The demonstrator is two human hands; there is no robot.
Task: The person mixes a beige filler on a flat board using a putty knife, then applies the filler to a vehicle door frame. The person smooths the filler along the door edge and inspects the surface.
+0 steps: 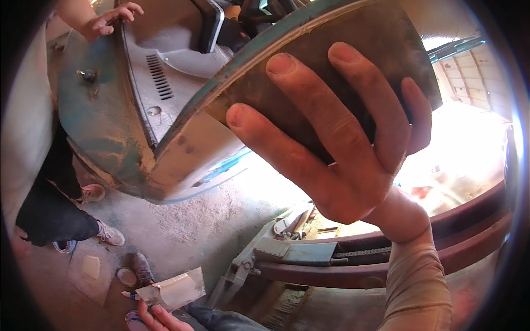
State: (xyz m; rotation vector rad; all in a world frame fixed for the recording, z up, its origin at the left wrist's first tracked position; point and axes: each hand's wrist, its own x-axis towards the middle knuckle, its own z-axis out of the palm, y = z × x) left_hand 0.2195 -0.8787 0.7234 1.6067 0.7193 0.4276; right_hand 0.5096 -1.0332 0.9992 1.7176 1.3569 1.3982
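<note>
My right hand [353, 149] is raised close to the camera, fingers spread over a dark brown flat sanding pad [353, 38] that it holds against the worn, green-edged metal body panel [182, 149]. The thumb is hidden behind the pad. Low in the view, my left hand [157, 319] grips a wide putty knife [174, 289] whose pale blade is smeared with light filler and points up to the right. The two hands are far apart.
Another person stands at the left, with a hand [107, 19] on the panel's top and shoes [107, 234] on the dusty concrete floor. A grey vented part [160, 77] sits inside the panel. Dark red curved metal rails [342, 270] run below my right forearm.
</note>
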